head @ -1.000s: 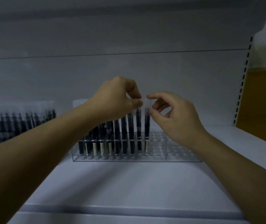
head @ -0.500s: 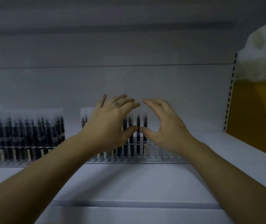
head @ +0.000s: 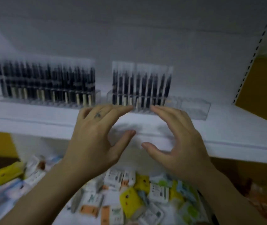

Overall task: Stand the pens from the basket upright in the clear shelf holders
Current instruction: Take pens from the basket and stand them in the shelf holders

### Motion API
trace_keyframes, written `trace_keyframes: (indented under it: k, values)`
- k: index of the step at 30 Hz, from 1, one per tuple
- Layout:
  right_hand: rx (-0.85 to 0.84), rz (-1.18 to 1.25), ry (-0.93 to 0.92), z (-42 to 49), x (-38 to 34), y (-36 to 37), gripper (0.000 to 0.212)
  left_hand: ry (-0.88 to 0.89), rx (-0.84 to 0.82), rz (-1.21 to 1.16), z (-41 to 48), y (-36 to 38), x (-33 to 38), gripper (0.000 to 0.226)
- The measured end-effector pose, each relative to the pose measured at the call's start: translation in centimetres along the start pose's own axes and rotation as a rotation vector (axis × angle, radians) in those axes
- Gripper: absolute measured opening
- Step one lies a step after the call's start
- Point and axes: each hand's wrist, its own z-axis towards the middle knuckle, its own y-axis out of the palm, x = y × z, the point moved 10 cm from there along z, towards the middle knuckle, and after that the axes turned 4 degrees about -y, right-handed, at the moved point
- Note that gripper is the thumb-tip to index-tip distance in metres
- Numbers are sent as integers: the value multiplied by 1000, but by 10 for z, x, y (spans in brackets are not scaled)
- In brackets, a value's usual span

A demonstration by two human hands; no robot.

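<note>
Both hands hang empty in the middle of the frame, in front of the white shelf [head: 32, 122]. The left hand [head: 95, 140] and the right hand [head: 181, 140] face each other with fingers spread and thumbs pointing inward, apart from one another and gripping nothing. A small dark mark shows on the back of the left hand's fingers [head: 97, 114]; it is too blurred to read.

Above the hands, at centre, the right clear holder [head: 192, 108] stands on the shelf. Dark pens [head: 139, 88] stand upright in its left part, while its right end shows bare clear slots. At upper left of the frame the left clear holder [head: 97, 96] is packed with upright dark pens [head: 46, 83]. Pale label bands sit low on many barrels, but the picture is smeared and no writing can be made out.

Along the bottom of the frame lies a heap of small packets [head: 129, 197] in white, yellow, orange and green. Printed panels show on some white ones, unreadable through the blur.
</note>
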Motion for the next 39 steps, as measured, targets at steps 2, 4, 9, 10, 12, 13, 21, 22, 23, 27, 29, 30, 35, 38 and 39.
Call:
trace_keyframes:
  k: [2,4,9,10,12,13,21,22,23,27,29,30,35,38,39]
  values:
    - [-22,13,-26,-18,-19,16,62,-36,-20,-13,-32,-1,-11,44]
    - [-48,30,-47,-33,-32,35,57,-78,-62,-8,-62,2,-24,44]
    - [-205,61,-15,-81,-43,104,54,-205,-177,-12,-131,18,-63,47]
    - [-257,74,23,-93,-40,122,55,-222,-218,-14,-145,25,-70,49]
    - [-369,94,110,-123,-30,159,59,-274,-318,-1,-176,45,-81,53]
    - [-436,109,162,-139,-23,178,61,-319,-367,8,-194,55,-87,57]
    - [-919,137,481,-292,7,295,73,-725,-778,-22,-362,154,-118,76]
    - [-968,154,514,-308,8,304,73,-766,-826,-22,-382,163,-120,76]
    - [-1011,176,543,-322,8,313,73,-809,-875,-22,-404,171,-122,75]
    - [-1150,255,621,-367,4,339,72,-986,-1104,-30,-490,185,-133,73]
    - [-1226,290,670,-390,-2,351,67,-1106,-1188,-84,-524,185,-139,71]
    - [-1288,295,669,-403,-7,357,62,-1180,-1203,-118,-536,184,-143,70]
    - [-1567,340,792,-475,-27,383,41,-1350,-1168,-177,-554,190,-159,64]
    - [-1679,363,878,-510,-39,401,13,-1379,-1136,-209,-556,195,-157,58]
    - [-1692,355,859,-515,-43,408,14,-1378,-1135,-212,-558,196,-155,53]
